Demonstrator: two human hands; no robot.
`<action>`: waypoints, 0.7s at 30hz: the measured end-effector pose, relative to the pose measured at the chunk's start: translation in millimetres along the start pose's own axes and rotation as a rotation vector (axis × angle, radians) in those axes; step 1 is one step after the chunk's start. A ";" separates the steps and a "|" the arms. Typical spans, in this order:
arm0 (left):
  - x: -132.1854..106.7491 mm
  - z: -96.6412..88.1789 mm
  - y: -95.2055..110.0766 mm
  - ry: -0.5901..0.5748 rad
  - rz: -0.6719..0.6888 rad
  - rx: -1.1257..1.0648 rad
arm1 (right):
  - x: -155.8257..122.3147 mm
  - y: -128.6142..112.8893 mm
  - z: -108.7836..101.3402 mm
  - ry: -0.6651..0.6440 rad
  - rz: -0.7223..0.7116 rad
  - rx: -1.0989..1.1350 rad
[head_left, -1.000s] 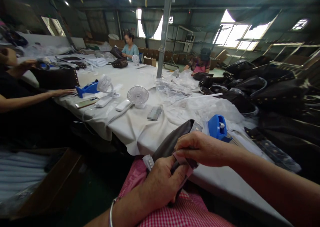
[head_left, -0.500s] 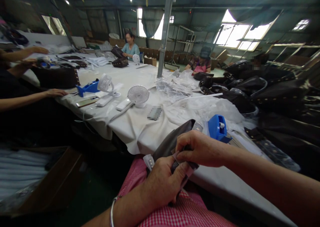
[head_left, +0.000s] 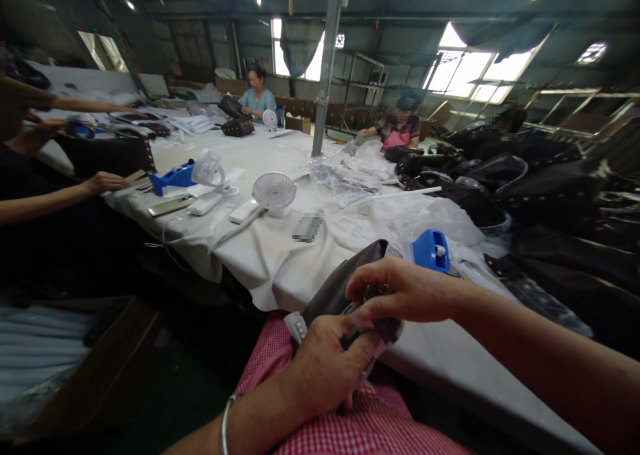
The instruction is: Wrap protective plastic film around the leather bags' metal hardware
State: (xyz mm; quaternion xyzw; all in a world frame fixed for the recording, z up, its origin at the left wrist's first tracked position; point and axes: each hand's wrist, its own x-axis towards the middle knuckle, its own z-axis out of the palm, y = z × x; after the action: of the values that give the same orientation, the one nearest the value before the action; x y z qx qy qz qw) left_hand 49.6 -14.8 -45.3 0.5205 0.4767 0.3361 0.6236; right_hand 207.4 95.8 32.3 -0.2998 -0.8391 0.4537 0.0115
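A dark brown leather-like bag (head_left: 334, 288) leans from my lap against the table edge. My left hand (head_left: 325, 355) is closed around a narrow dark part of it, thumb on top, with pale thin wrapping (head_left: 383, 348) showing beside the thumb. Just above, my right hand (head_left: 383, 291) is closed, its thumb and bent forefinger at the thin white wrapping and a dark piece of the bag. The fingers hide much of what lies between the hands. A wrapped white tab with small studs (head_left: 297, 326) sticks out left of my left hand.
On the white-covered table (head_left: 270, 261) are a blue tape dispenser (head_left: 431, 249), a small white fan (head_left: 274, 191), a phone (head_left: 171, 205) and crumpled plastic (head_left: 420, 218). Dark bags (head_left: 550, 188) pile up at right. A co-worker's hand (head_left: 105, 183) is at left; a carton (head_left: 115, 348) stands below.
My right hand has lifted slightly and its fingers have opened a little around the dark piece. My left hand stays in place. At left, a co-worker's arm has reached farther over the table.
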 end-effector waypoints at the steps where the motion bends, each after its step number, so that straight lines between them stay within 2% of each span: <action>1: -0.1 0.2 0.7 0.002 -0.005 0.004 | 0.0 -1.8 -3.3 -0.026 -0.012 -0.057; 5: -1.2 0.3 5.1 -0.003 -0.009 0.023 | 3.2 -6.4 -6.7 -0.103 -0.081 -0.223; 9: -1.3 -0.4 7.5 -0.001 -0.036 0.043 | 8.2 -3.4 -2.4 -0.128 -0.127 -0.274; 14: -2.6 -2.4 6.2 -0.020 -0.038 0.104 | 10.3 2.3 5.1 -0.090 -0.127 -0.222; 18: -4.7 -4.4 4.8 -0.040 0.002 0.100 | 7.1 2.1 11.2 0.004 -0.181 -0.286; 21: -4.0 -5.5 3.2 -0.054 -0.001 0.090 | 4.4 1.8 9.0 -0.002 -0.184 -0.291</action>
State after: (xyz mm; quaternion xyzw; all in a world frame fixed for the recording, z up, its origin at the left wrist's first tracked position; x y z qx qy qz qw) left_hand 43.4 -15.9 -41.2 0.5568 0.4745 0.2997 0.6123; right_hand 202.0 91.9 24.5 -0.2199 -0.9198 0.3247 0.0087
